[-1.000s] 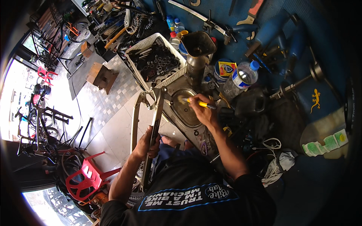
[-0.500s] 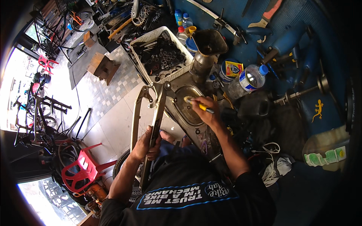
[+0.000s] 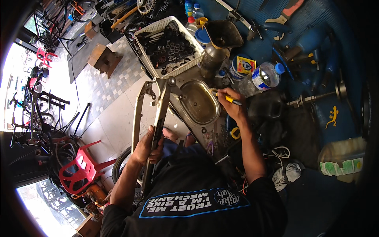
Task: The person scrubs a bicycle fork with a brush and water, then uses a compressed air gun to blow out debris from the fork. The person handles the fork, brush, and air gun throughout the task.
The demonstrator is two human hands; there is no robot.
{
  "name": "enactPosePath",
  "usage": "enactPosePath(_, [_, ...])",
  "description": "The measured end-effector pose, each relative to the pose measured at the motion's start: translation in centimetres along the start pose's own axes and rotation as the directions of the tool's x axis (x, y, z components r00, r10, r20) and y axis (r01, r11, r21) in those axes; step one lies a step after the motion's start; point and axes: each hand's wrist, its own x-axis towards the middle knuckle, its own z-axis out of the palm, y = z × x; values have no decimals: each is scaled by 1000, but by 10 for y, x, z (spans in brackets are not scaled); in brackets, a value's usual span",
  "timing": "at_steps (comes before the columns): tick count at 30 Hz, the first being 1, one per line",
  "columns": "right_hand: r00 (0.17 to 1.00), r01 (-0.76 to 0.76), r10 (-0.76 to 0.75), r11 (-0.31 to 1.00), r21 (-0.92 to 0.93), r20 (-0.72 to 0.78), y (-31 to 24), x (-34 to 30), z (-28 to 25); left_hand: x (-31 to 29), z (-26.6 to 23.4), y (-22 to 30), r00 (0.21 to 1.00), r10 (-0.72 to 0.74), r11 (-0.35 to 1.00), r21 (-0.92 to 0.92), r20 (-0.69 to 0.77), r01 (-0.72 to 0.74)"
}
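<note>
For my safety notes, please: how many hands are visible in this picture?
2: the left hand holds the bike frame part; the right hand, near the metal tray, holds a yellow-handled brush. No other hand is visible.

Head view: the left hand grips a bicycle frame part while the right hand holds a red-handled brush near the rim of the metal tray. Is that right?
Not quite: the head view shows a yellow-and-black-handled brush, not a red-handled one. The right hand does hold it near the rim of the metal tray, and the left hand grips the bicycle frame part.
</note>
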Motion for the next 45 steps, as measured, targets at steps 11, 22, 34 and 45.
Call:
enactPosePath(11, [968, 211, -191, 970, -118, 162, 16, -34, 19, -27, -2, 4, 1000, 4, 999, 47, 9, -4])
enactPosePath(22, [905, 426, -426, 905, 18, 12, -112, -7, 6, -19, 15, 14, 999, 46, 982, 187, -23, -41])
enactPosePath(34, [968, 246, -239, 965, -91, 80, -74, -14, 4, -21, 9, 27, 999, 32, 952, 303, 19, -36])
enactPosePath(45, [899, 240, 44, 785, -572, 436, -10, -44, 39, -10, -48, 35, 911, 412, 663, 681, 15, -311])
